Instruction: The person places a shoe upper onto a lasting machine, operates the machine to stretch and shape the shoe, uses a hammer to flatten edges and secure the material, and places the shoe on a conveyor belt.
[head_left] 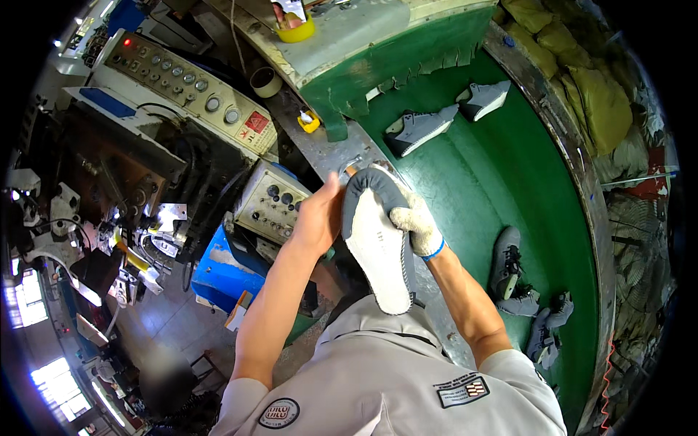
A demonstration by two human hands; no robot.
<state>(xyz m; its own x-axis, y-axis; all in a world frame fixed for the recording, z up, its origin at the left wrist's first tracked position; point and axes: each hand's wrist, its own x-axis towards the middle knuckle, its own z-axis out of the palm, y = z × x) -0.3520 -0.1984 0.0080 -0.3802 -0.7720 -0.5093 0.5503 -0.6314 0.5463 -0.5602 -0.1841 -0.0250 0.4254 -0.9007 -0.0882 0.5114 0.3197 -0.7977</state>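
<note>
A grey shoe upper (378, 240) with a pale stitched underside is held in front of my body, sole side up and toe end away from me. My right hand (419, 224), in a pale knit glove with a blue cuff, is closed on its right edge near the toe, thumb over the rim. My bare left hand (318, 216) is closed against the left side, thumb pointing up; its other fingers are hidden. Just beyond the toe end, a small orange-brown piece (351, 171) shows by the metal ledge (371, 150); I cannot tell what it is.
A green conveyor (451, 189) curves along my right, carrying grey shoes (425, 131) at the far end and several more nearby (507, 261). Left stand a machine control panel (193, 87), a smaller knob box (273, 202) and a blue casing (225, 265). Yellow-brown sacks (600, 102) lie beyond the conveyor.
</note>
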